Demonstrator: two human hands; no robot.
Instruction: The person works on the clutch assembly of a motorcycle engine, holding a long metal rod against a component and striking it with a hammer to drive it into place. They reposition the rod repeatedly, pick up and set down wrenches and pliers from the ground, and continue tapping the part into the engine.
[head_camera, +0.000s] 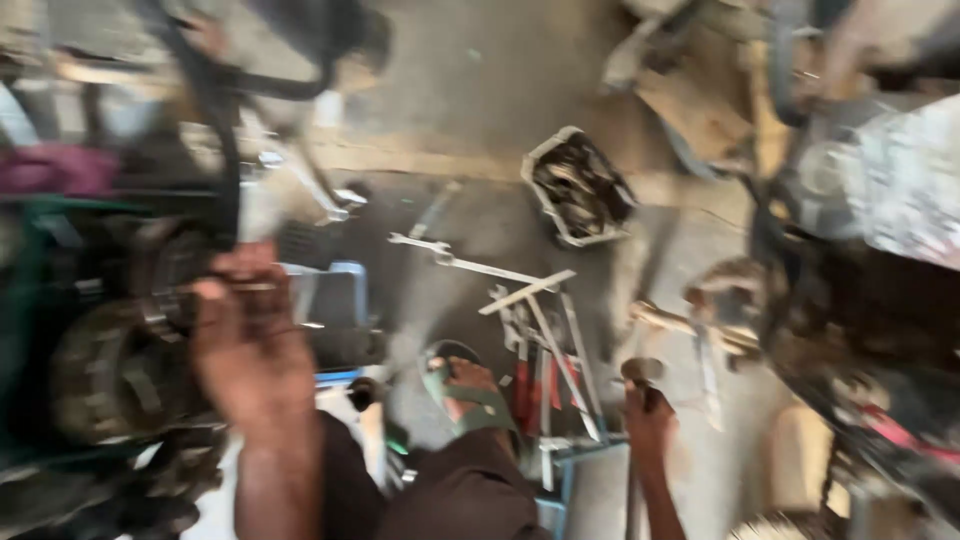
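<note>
Grease and blur are covering most of this floor-level view, so the engine (120, 370) at the left is serving as the landmark. The left hand (250, 350) is reaching onto the engine's right side, its fingers (215, 290) curling close together against the round ribbed part; whether they are pinching a small piece there I cannot tell, because motion is smearing the fingertips. Well to the right of the engine, past the sandalled foot (470, 395), the right hand (650, 420) is closing around the upright handle of a hammer (640, 372), fingers wrapped tight about it. Between the engine and that hand, a heap of spanners (540, 340) is lying on the concrete, and 1 long spanner (455, 262) is lying just above the heap. Farther up and right of the engine, a white tub (578, 188) of dark parts is sitting on the floor. Judging from this, the work on the engine would go best with the left hand bracing the ribbed part firmly while the hammer is brought across slowly, clear of the foot.
</note>
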